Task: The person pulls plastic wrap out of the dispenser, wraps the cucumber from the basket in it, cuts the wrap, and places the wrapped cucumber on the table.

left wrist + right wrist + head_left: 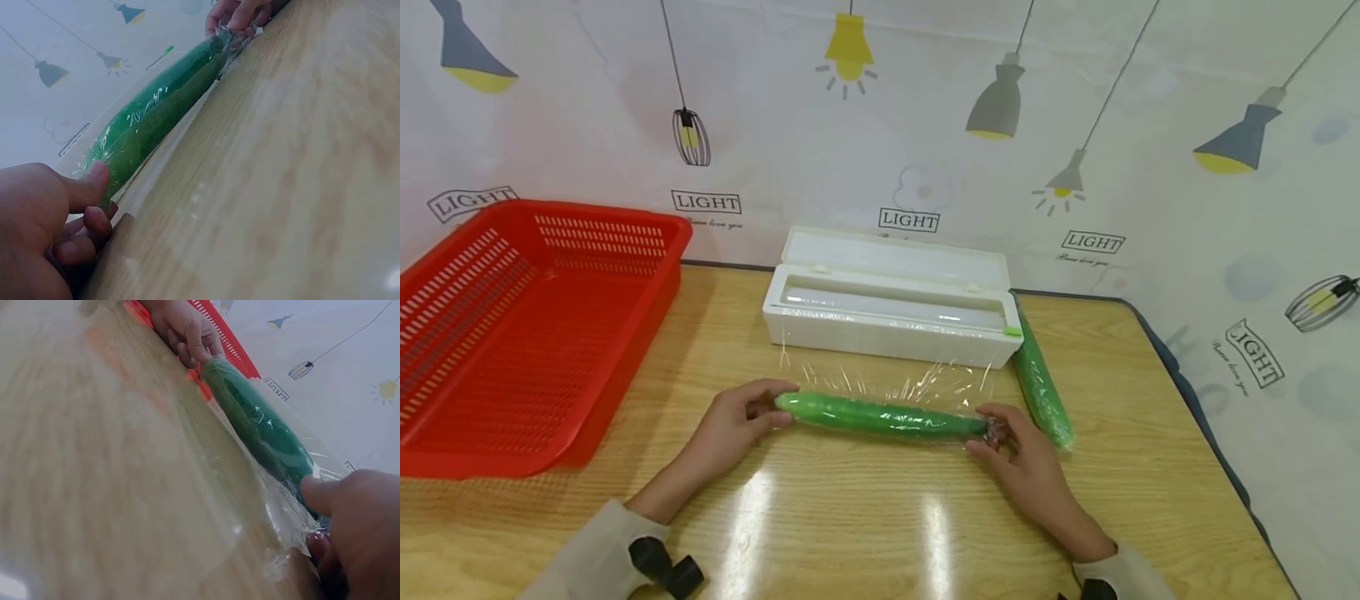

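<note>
A long green cucumber (880, 418) lies crosswise in front of the white cling film box, with shiny film wrapped over it. My left hand (733, 421) pinches its pale left end between thumb and fingers. At the dark right end, my right hand (1018, 454) grips the cucumber tip together with bunched film (281, 506). A clear sheet of cling film (887, 379) stretches from the cucumber back to the box (887, 329). The box's lid stands raised, and a film roll (891, 308) shows inside.
Another film-wrapped cucumber (1042, 379) lies on the wooden table (835, 517) at the box's right end. A red plastic basket (658, 283) stands at the left. Behind the table hangs a white cloth (790, 133) printed with lamps.
</note>
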